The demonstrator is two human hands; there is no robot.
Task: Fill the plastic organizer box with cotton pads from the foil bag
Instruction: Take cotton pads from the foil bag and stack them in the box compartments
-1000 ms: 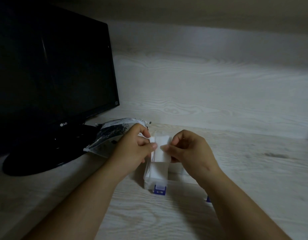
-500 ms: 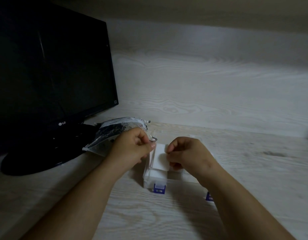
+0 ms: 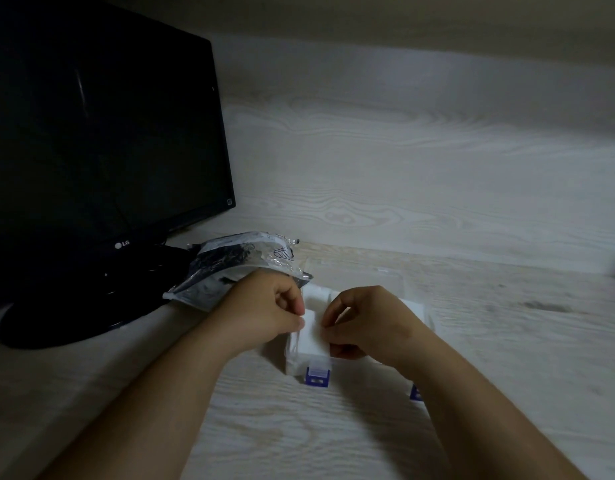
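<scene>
Cotton pads sat pinched btwn my 2 hands, left hand on 1 edge, right hand on other, at the left-end compartment of the organizer box; next push looked straight down. Foil bag lay just behind left hand.

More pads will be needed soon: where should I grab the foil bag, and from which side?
Probably pinch the foil bag at its raised, crumpled right end, coming from the organizer box side. The monitor and its stand block the left and back. The left hand, pinching the cotton pads, is nearest. Whether that end is the opening is unclear.
</scene>
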